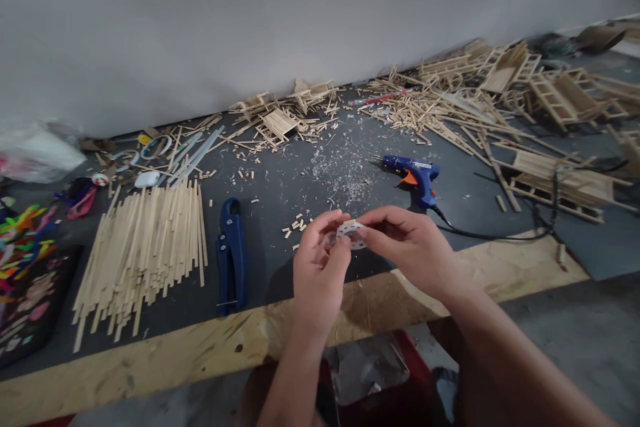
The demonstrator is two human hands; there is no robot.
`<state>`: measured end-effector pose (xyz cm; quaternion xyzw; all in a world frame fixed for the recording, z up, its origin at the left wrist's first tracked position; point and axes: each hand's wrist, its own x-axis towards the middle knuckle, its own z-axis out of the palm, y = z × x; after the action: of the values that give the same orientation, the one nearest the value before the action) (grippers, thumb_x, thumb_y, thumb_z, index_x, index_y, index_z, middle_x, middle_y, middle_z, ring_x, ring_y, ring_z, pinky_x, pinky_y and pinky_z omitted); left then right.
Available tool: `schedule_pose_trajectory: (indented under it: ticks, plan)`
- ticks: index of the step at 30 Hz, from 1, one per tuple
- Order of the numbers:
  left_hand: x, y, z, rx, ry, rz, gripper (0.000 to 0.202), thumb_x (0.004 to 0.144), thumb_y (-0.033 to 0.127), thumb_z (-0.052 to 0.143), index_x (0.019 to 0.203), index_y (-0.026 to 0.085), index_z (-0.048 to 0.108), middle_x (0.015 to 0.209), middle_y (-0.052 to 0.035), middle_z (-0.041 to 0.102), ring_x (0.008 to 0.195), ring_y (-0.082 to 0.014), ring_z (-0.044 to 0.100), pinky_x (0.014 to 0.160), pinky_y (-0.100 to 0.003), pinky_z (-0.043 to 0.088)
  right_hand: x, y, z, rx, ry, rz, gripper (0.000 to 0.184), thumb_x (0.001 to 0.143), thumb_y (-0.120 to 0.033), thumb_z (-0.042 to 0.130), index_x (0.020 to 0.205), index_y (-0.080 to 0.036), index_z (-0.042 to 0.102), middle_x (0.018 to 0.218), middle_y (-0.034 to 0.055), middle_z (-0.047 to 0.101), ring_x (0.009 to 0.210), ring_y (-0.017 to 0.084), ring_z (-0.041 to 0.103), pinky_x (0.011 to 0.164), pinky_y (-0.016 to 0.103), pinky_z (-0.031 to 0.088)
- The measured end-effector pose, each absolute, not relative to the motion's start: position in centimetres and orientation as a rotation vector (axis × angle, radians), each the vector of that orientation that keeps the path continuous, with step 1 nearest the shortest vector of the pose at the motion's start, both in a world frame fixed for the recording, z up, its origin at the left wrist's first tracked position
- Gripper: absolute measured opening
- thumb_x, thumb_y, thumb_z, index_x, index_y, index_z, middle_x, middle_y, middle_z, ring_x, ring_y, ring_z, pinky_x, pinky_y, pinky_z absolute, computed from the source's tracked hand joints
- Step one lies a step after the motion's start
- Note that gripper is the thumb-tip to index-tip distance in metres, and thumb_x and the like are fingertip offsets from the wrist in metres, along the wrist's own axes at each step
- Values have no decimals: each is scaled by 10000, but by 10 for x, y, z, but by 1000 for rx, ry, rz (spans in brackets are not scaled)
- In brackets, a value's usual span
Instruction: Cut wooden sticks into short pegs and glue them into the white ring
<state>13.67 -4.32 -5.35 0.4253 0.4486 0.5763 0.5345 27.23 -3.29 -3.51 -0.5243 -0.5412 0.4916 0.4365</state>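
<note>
My left hand [320, 260] and my right hand [407, 240] meet above the front of the dark worktable [280, 180]. Both pinch a small round whitish disc [350, 233] with a tiny wood piece on its top edge. Fingers of both hands are closed around it. A blue glue gun [415, 177] lies just beyond my right hand, its black cord running right. Small cut wood bits [297, 223] lie by my left hand.
A bundle of thin wooden sticks [143, 247] lies at left, with a blue cutter [231, 253] beside it. Scattered sticks and small wooden frames [550, 100] crowd the back and right. Colourful items [23, 240] sit far left. A pale wooden edge [200, 347] fronts the table.
</note>
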Motion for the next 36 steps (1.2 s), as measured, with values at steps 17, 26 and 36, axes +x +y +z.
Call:
schedule_pose_trajectory:
  ticks: [17,26,36]
  plan:
    - [136,-43,-50,1268,1187,1468,106,799,183,599,835,235,684,951,-18,623,951,-121,567,786,-211,467,271,-36,-29,-1327,-1508,1046,77,778,-249,600,812,-213,659,764,-9,632,708,119,550,637,243,422]
    - [135,-42,-51,1298,1218,1424,94,789,205,604,832,222,685,920,-27,644,905,-144,582,799,-258,468,272,-37,-30,-1339,-1513,1038,104,785,-278,585,812,-209,658,757,13,630,700,138,548,629,261,429]
    - [132,-42,-56,1677,1277,1433,178,795,136,571,924,226,654,971,-43,626,928,-165,580,841,-318,467,275,-35,-34,-1372,-1488,1115,158,780,-332,584,841,-212,668,774,12,645,702,142,561,637,266,439]
